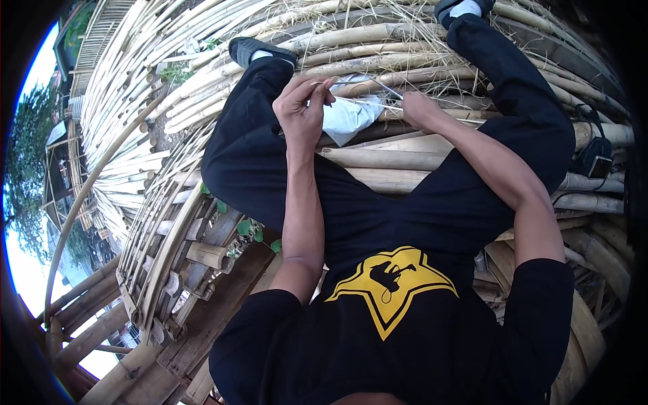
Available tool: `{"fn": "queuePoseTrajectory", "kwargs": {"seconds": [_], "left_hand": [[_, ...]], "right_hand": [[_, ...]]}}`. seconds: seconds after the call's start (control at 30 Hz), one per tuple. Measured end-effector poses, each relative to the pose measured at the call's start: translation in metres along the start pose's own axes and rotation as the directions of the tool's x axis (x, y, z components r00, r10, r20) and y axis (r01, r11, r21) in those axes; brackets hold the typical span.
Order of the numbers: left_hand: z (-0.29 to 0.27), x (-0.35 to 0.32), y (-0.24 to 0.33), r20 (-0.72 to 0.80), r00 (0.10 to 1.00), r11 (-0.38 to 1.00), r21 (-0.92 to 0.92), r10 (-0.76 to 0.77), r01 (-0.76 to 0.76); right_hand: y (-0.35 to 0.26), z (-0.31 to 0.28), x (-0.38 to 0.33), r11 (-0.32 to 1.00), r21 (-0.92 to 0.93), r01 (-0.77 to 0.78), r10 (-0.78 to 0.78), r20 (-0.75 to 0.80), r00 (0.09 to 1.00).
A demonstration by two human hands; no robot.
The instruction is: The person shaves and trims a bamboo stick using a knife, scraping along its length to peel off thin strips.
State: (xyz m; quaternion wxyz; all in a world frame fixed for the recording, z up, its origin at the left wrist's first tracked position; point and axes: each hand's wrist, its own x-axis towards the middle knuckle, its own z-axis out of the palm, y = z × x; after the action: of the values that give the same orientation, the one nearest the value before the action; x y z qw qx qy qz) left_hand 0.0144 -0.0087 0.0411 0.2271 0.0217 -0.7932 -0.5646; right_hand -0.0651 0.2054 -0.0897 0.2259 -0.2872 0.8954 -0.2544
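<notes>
My left hand (302, 108) is closed in a pinch, thumb against fingers, on a thin pale bamboo strip (368, 102). The strip runs across to my right hand (420, 110), which is closed in a fist. Out of that fist, toward the far left, points a narrow grey knife blade (387, 88); its handle is hidden in my fingers. The blade and strip meet close to the fist, but whether they touch I cannot tell. Beneath and between my hands lies a crumpled whitish plastic sheet (351, 120) on the bamboo poles.
I sit with legs spread on stacked bamboo poles (385, 159). Straw and shavings (418, 47) are scattered beyond my hands. A black strap bag with a small device (598, 164) lies to the right. On the left a long curved pole (91, 182) arches past more piled bamboo.
</notes>
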Motion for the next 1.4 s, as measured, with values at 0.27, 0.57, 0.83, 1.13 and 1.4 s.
{"fn": "queuePoseTrajectory", "kwargs": {"seconds": [0.27, 0.57, 0.83, 1.13, 1.4], "left_hand": [[-0.004, 0.004, -0.008, 0.004, 1.0, 1.0, 0.001, 0.0, 0.0], [-0.008, 0.006, -0.005, -0.22, 0.975, 0.978, -0.207, -0.044, -0.003], [-0.034, 0.008, 0.012, -0.399, 0.917, 0.898, -0.396, 0.022, -0.193], [-0.036, 0.007, 0.011, -0.41, 0.91, 0.776, -0.593, -0.06, -0.216], [-0.038, 0.014, -0.01, -0.614, 0.781, 0.919, 0.361, 0.109, 0.156]], "right_hand": [[-0.07, -0.029, -0.003, 0.977, 0.198, 0.085, -0.067, -0.096, 0.993], [0.007, -0.034, 0.026, 0.967, -0.093, -0.236, 0.238, 0.014, 0.971], [-0.005, -0.04, 0.038, 0.345, 0.812, -0.471, 0.448, 0.299, 0.842], [-0.001, -0.054, 0.05, -0.12, 0.973, -0.196, 0.416, 0.228, 0.88], [0.001, -0.095, 0.052, 0.193, 0.976, 0.097, 0.521, -0.186, 0.833]]}}
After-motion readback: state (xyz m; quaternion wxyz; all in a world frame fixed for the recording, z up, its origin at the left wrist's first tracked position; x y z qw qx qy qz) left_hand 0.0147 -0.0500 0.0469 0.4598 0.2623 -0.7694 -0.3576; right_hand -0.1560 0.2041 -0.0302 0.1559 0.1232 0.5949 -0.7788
